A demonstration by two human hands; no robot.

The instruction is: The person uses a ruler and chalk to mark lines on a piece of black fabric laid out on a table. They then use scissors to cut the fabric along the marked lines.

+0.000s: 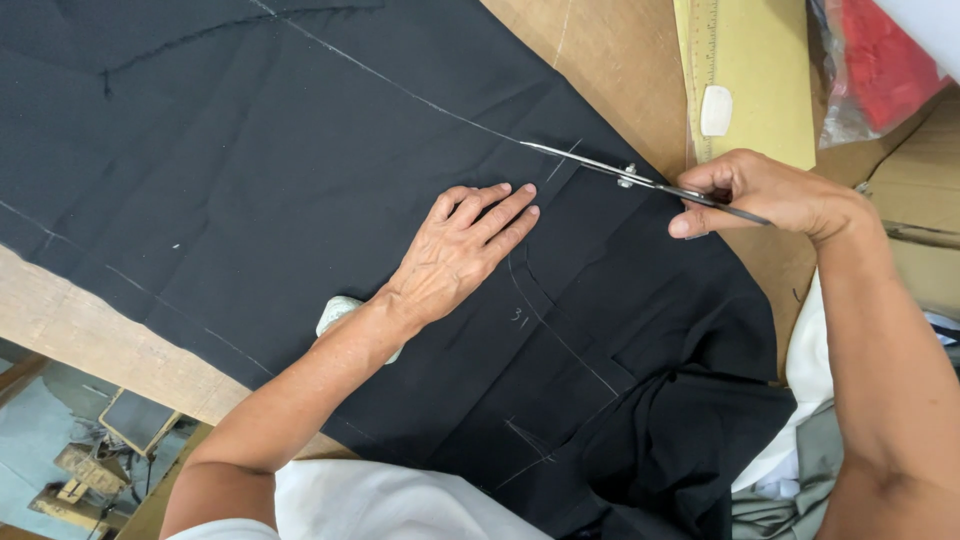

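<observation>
The right hand (765, 192) is closed on the scissors (640, 181), whose blades point leftward along the chalk line (400, 85) on the black fabric (250, 200); the left hand (462, 250) presses flat, fingers spread, just below.

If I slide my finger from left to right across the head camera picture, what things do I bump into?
Black cloth → left hand → scissors → right hand → red thing in a clear bag.

Bright even daylight, soft faint shadows, sharp focus throughout, slight wide-angle stretch at edges.
</observation>
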